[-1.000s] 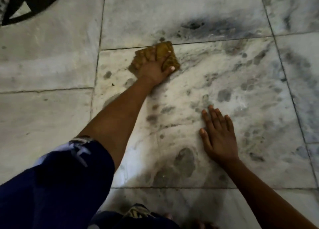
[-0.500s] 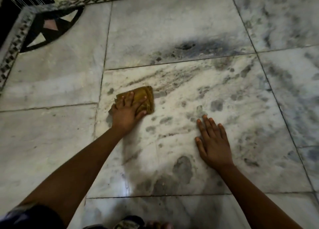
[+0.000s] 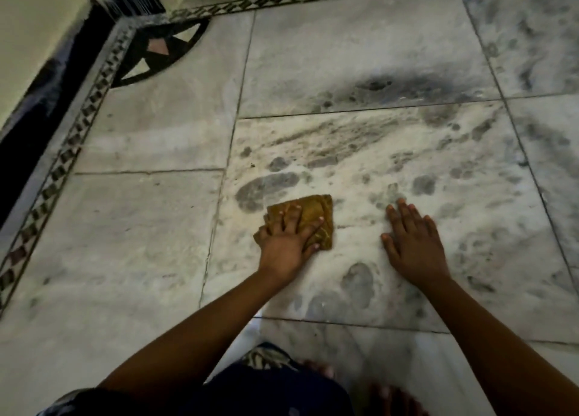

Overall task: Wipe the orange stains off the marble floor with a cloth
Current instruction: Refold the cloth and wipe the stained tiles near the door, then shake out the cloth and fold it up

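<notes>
Now two hands, left hand (image 3: 286, 243), right hand (image 3: 413, 243), one cloth (image 3: 316, 210)

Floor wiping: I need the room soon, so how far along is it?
Done: no orange stains show on the marble floor. In hand: the left hand presses the cloth flat; the right hand rests beside it. Left: only grey patches near the cloth, perhaps veining.

I see the left hand (image 3: 286, 240) palm-down with fingers (image 3: 289, 216) spread and straight, pressing flat on the cloth (image 3: 316, 210), which sticks out past the fingertips and thumb side. Right hand (image 3: 413, 243) lies flat, palm down, fingers together and straight, pointing away. Both forearms reach forward, bare, wrists low.
</notes>
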Available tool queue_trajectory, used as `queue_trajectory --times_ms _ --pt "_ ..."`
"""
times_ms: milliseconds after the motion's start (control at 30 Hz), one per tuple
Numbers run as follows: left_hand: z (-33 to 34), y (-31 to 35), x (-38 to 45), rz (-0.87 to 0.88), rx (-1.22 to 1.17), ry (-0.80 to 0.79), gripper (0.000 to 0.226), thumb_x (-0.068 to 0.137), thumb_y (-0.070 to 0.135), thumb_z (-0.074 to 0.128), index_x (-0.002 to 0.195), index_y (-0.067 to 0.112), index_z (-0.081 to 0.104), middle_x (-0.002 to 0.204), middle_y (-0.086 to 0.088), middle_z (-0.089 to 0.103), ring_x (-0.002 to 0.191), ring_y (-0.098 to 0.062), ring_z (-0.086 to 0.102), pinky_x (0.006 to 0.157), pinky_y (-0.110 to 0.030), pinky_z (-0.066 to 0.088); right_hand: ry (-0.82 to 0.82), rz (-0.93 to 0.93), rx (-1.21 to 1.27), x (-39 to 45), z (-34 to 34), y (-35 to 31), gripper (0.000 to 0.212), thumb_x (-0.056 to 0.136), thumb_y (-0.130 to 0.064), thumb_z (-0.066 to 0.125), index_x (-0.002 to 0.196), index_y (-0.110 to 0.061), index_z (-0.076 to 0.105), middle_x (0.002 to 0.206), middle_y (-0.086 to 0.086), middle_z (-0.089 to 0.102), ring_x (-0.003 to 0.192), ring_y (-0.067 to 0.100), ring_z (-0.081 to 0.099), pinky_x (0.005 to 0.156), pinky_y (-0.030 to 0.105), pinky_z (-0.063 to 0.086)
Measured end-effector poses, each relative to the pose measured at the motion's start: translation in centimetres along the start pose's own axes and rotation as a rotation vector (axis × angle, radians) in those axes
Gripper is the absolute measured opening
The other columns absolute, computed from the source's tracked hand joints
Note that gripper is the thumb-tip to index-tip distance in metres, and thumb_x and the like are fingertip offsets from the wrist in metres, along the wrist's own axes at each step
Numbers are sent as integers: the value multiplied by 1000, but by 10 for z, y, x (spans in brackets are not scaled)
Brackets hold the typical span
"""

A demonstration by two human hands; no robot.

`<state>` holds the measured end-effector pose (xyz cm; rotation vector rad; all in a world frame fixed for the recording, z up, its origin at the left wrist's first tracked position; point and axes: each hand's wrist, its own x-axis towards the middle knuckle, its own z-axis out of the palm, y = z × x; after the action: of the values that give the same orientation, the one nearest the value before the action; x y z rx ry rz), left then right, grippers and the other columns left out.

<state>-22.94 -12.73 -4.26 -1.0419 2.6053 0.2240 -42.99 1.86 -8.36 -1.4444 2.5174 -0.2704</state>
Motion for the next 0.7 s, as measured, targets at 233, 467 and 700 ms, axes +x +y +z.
queue_trajectory --times_ms 233,467,700 --pt "-25 6 -24 -124 -926 123 44 96 43 44 138 28 43 125 0 59 109 -21 58 88 -32 47 78 142 405 -1 -15 -23 53 99 -32 40 145 -8 29 150 14 33 139 27 29 112 40 24" --pt "-74 -3 -8 -570 -1995 -150 40 94 44 46 116 13 60 109 -12 67 96 -28 64 76 -36 52 195 106 541 -3 -51 -39 51 95 -33 44 139 -7 41 142 12 45 132 27 40 109 40 32" --pt "-91 6 18 -627 -2141 -234 46 90 41 49 122 9 59 119 -17 64 100 -33 62 81 -40 51 215 52 540 16 -83 -49 54 90 -37 41 138 -12 44 140 8 49 130 24 43 107 40 34"
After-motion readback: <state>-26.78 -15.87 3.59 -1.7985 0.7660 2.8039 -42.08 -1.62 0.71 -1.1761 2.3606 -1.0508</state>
